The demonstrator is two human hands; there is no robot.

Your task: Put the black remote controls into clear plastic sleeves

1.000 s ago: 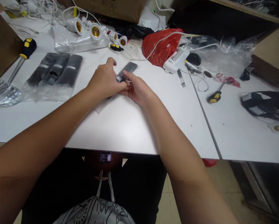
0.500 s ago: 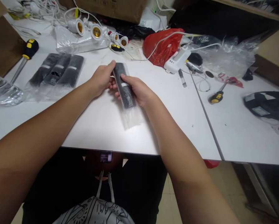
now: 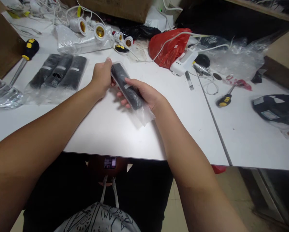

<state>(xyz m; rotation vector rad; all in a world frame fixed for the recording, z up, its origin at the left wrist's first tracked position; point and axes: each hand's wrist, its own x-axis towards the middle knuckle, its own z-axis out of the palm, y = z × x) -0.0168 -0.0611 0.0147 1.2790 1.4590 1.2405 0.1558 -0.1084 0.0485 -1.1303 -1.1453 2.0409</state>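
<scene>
A slim black bundle with a pale band round it, sealed in a clear plastic bag (image 3: 126,84), is held above the white table, tilted with its top to the left. My right hand (image 3: 146,93) wraps round its lower part, thumb on top and fingertips showing underneath. At the upper left end my left hand (image 3: 102,77) is closed on the edge of the bag, its fingers partly hidden. The loose plastic end hangs towards my right wrist. Left of my hands lie several similar black bagged bundles (image 3: 74,72) side by side.
A yellow-black screwdriver (image 3: 29,50) stands by a cardboard box at left, near a clear bottle (image 3: 5,93). Lamp sockets (image 3: 99,31), a red bag (image 3: 168,48) and a white power strip (image 3: 183,64) lie behind. Another screwdriver (image 3: 224,100) and a black roll (image 3: 277,109) are at right.
The bagged bundle has tilted, its top swinging left and its loose plastic end swinging right. My left hand has moved slightly left and turned, its fingers more curled.
</scene>
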